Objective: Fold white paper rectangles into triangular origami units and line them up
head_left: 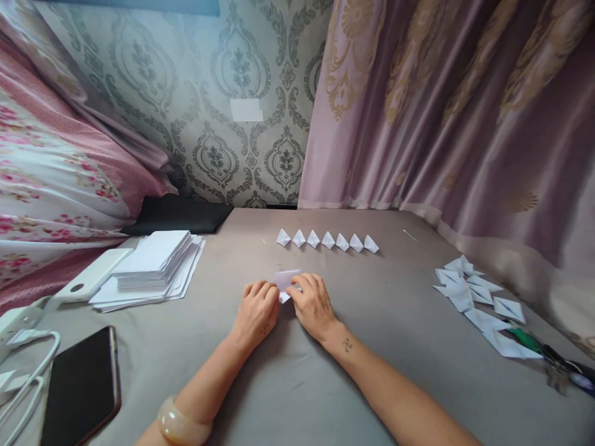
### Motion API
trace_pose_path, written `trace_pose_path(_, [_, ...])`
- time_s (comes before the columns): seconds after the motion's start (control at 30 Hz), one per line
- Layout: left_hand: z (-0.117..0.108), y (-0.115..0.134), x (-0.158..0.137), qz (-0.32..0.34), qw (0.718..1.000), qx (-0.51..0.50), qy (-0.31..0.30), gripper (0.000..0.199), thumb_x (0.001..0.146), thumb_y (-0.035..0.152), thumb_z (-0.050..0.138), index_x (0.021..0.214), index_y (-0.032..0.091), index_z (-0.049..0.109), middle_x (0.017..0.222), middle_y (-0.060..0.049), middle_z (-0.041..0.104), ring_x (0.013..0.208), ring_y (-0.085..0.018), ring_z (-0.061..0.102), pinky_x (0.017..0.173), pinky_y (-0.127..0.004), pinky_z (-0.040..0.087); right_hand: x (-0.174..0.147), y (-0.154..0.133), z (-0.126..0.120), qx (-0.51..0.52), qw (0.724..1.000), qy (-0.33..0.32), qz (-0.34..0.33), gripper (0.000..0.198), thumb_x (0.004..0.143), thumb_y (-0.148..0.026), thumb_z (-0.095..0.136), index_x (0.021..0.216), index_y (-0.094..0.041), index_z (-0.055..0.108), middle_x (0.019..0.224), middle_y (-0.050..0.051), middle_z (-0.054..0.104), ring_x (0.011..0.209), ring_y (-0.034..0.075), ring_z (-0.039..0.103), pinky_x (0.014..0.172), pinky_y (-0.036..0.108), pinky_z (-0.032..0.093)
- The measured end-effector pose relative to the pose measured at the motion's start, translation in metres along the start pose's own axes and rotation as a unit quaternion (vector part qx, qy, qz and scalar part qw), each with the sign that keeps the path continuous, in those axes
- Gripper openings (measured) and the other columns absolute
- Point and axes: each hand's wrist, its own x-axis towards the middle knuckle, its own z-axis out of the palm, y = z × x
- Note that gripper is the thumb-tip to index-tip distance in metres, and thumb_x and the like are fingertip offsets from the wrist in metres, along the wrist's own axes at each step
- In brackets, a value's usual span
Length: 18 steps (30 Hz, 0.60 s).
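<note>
Between my two hands is a partly folded piece of white paper point(287, 279), its back flap standing up above the fingers. My left hand point(257, 308) pinches its left side, knuckles upward and fingers curled. On the other side my right hand point(313, 305) grips the paper's right edge with thumb and bent fingers. The fingers cover much of the sheet, so its full folded shape is hidden. Beyond the hands stands a row of several small pointed folded-paper pieces point(328, 240).
Left lie a stack of white paper point(153, 263), a white power strip point(95, 275), white cables point(35, 378) and a phone point(81, 387). A black folded item point(181, 215) sits behind. Flat folded papers point(486, 322) and keys point(555, 375) lie right, near the curtain point(418, 124).
</note>
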Motion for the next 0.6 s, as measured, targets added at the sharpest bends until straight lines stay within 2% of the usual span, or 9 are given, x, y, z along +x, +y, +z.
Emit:
trace_pose_path(0.1, [-0.002, 0.0, -0.001, -0.006, 1.0, 0.026, -0.014, 0.021, 0.081, 0.007, 0.042, 0.092, 0.02, 0.055, 0.104, -0.01, 0.064, 0.106, -0.027, 0.051, 0.093, -0.041, 0.032, 0.005, 0.005, 0.004, -0.027, 0.999, -0.015, -0.04, 0.02, 0.092, -0.015, 0.046, 0.09, -0.02, 0.066, 0.097, 0.006, 0.064, 0.093, 0.019, 0.05, 0.09, 0.033, 0.035])
trace_pose_path(0.2, [-0.003, -0.003, -0.003, -0.028, 0.998, 0.013, -0.049, 0.04, 0.069, 0.003, 0.047, 0.104, 0.021, 0.055, 0.111, -0.01, 0.063, 0.112, -0.03, 0.047, 0.095, -0.044, 0.031, 0.005, 0.012, 0.006, -0.032, 0.995, -0.043, -0.08, 0.017, 0.092, -0.019, 0.048, 0.092, -0.019, 0.065, 0.098, 0.006, 0.064, 0.093, 0.018, 0.05, 0.089, 0.032, 0.035])
trace_pose_path(0.27, [-0.003, -0.007, -0.004, -0.032, 0.996, -0.011, -0.082, 0.047, 0.066, 0.002, 0.046, 0.108, 0.022, 0.055, 0.11, -0.008, 0.063, 0.109, -0.029, 0.049, 0.094, -0.045, 0.032, 0.001, 0.018, 0.007, -0.018, 0.992, -0.071, -0.1, 0.016, 0.092, -0.02, 0.05, 0.094, -0.019, 0.065, 0.099, 0.006, 0.065, 0.094, 0.018, 0.051, 0.089, 0.032, 0.035])
trace_pose_path(0.43, [-0.003, -0.022, 0.002, -0.039, 0.986, -0.088, -0.139, 0.045, 0.068, 0.002, 0.043, 0.102, 0.023, 0.062, 0.11, -0.008, 0.062, 0.099, -0.025, 0.055, 0.09, -0.041, 0.038, -0.007, 0.024, 0.005, 0.042, 0.988, -0.136, -0.061, 0.026, 0.091, -0.011, 0.045, 0.105, -0.021, 0.064, 0.104, 0.006, 0.064, 0.098, 0.018, 0.053, 0.089, 0.033, 0.036])
trace_pose_path(0.6, [-0.003, -0.024, 0.009, -0.056, 0.977, -0.149, -0.142, 0.037, 0.069, 0.003, 0.042, 0.093, 0.019, 0.065, 0.1, -0.008, 0.061, 0.094, -0.022, 0.055, 0.085, -0.033, 0.045, -0.009, 0.014, -0.003, 0.079, 0.988, -0.135, 0.001, 0.02, 0.091, -0.022, 0.049, 0.103, -0.018, 0.065, 0.107, 0.007, 0.064, 0.098, 0.019, 0.055, 0.087, 0.033, 0.04])
